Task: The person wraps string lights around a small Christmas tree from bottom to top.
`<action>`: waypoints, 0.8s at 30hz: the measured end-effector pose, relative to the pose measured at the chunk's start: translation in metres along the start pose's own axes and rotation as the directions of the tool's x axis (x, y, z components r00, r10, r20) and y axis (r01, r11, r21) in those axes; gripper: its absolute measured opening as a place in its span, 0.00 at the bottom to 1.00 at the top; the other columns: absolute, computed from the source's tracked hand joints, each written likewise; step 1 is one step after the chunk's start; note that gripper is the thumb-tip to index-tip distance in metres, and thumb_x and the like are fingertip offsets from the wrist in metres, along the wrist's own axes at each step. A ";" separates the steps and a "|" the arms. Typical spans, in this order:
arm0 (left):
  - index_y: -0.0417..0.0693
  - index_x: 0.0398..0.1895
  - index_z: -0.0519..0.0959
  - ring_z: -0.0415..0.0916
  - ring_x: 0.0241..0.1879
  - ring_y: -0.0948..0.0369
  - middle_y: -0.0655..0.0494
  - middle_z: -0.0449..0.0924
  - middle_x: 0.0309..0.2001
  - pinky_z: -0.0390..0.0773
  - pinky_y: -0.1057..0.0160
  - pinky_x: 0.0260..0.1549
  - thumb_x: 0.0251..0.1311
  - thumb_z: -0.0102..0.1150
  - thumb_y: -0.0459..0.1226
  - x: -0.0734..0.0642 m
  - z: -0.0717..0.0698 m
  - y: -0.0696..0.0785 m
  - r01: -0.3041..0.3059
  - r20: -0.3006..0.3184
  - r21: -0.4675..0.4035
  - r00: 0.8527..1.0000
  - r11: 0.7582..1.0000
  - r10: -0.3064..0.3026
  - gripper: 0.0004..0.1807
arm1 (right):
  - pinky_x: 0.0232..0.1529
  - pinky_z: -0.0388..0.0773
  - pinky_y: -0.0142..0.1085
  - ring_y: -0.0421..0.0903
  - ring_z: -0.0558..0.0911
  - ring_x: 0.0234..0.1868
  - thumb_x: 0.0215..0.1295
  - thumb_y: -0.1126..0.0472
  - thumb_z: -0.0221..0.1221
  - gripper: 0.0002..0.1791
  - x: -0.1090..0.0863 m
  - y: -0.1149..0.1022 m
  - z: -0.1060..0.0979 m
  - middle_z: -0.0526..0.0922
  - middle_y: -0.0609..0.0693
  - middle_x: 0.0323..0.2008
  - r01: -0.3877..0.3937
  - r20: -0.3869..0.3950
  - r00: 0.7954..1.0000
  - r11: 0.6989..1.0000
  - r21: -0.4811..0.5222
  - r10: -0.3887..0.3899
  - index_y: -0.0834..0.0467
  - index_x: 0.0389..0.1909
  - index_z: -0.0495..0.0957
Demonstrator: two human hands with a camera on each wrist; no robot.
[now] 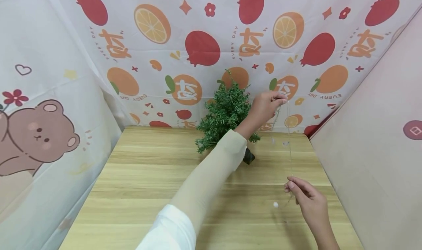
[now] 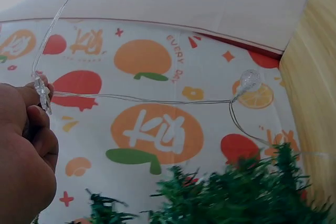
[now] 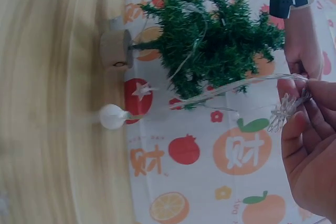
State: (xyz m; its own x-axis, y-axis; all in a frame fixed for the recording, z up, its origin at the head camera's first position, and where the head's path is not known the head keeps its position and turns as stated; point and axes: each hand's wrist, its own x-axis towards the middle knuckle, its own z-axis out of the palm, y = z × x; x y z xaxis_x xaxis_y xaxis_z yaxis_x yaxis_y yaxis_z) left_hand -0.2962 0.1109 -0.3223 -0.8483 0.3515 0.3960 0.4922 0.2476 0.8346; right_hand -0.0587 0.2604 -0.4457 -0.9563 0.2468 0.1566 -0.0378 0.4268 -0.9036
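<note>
My left hand (image 1: 265,105) is raised at the right of a small artificial Christmas tree (image 1: 227,107), pinching a thin, clear-wired string of fairy lights (image 1: 289,132) between thumb and fingertips. In the left wrist view, a clear plastic ornament (image 2: 43,94) sits at those fingertips, and the wire runs right to a clear round bulb (image 2: 251,81). Lower down, my right hand (image 1: 310,198) grips the same string. The right wrist view shows a clear snowflake-shaped ornament (image 3: 283,113) by its fingers, with a white ball (image 3: 113,117) and a star (image 3: 140,89) dangling.
The tree stands on a round wooden base (image 3: 116,48) near the back of a wood-grain table (image 1: 148,184). Wire (image 3: 197,40) lies over some branches. Fruit-printed cloth (image 1: 211,22) hangs behind, with more cloth along the left and right sides.
</note>
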 end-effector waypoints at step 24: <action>0.51 0.45 0.87 0.79 0.44 0.63 0.58 0.86 0.45 0.75 0.69 0.37 0.72 0.58 0.42 0.051 -0.037 0.000 0.093 -0.068 -0.113 0.993 0.989 -0.101 0.10 | 0.34 0.76 0.29 0.41 0.85 0.34 0.68 0.50 0.66 0.18 0.036 -0.043 0.003 0.88 0.47 0.31 -0.082 0.020 0.997 0.991 0.109 0.081 0.62 0.46 0.82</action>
State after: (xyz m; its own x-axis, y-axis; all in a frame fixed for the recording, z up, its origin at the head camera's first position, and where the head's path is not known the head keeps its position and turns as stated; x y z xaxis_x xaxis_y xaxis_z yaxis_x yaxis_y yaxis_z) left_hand -0.3469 0.0954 -0.2875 -0.9048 0.2626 0.3352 0.3863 0.1753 0.9056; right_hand -0.0922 0.2480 -0.4028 -0.9619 0.2629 0.0753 0.0095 0.3073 -0.9516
